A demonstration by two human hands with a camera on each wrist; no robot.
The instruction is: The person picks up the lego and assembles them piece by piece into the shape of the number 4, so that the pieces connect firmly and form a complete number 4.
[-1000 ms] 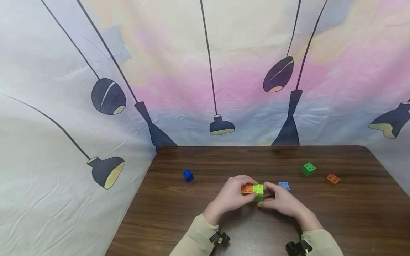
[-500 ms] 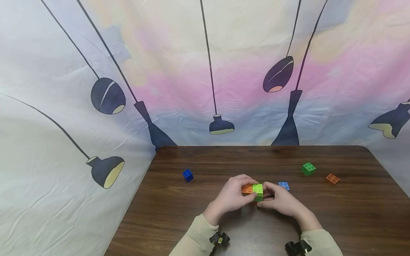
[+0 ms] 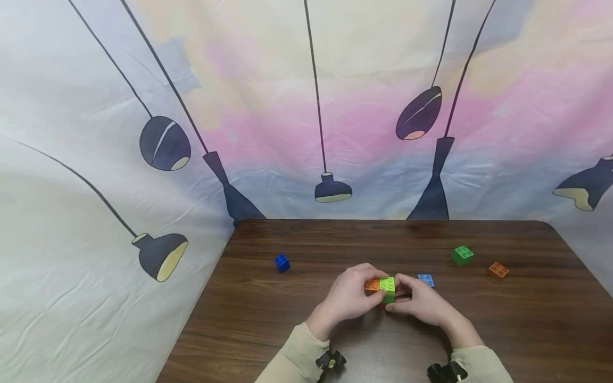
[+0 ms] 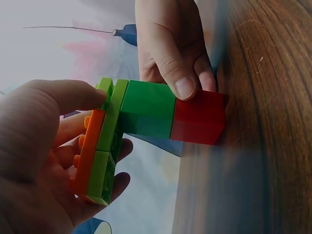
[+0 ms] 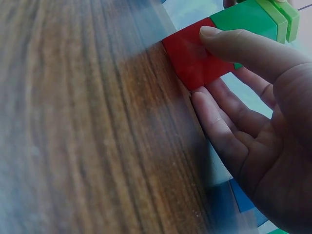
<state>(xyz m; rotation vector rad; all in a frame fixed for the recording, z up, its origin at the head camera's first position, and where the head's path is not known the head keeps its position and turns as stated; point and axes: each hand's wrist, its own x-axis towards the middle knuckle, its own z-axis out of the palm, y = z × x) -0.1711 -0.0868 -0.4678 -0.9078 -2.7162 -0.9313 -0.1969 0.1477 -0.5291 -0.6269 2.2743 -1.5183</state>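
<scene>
A small brick stack stands on the table between my hands. A red toy brick (image 4: 200,119) forms its base, and a green brick (image 4: 146,107) sits on it. Lime pieces (image 4: 112,114) lie above, jutting out sideways past the green brick. On top are an orange piece (image 3: 371,284) and a lime piece (image 3: 387,283), side by side. My left hand (image 3: 348,294) pinches this upper part, its thumb on the top lime piece and its fingers on the far side. Lower down, my right hand (image 3: 419,301) holds the red brick between thumb and fingers.
A light blue brick (image 3: 425,280) lies just behind my right hand. Farther right are a green brick (image 3: 462,255) and an orange brick (image 3: 498,270). At the left back sits a dark blue brick (image 3: 282,263). A lamp-patterned cloth (image 3: 268,106) hangs behind the table (image 3: 239,330).
Both hands keep the same grip on the stack. Only the head view has shifted slightly.
</scene>
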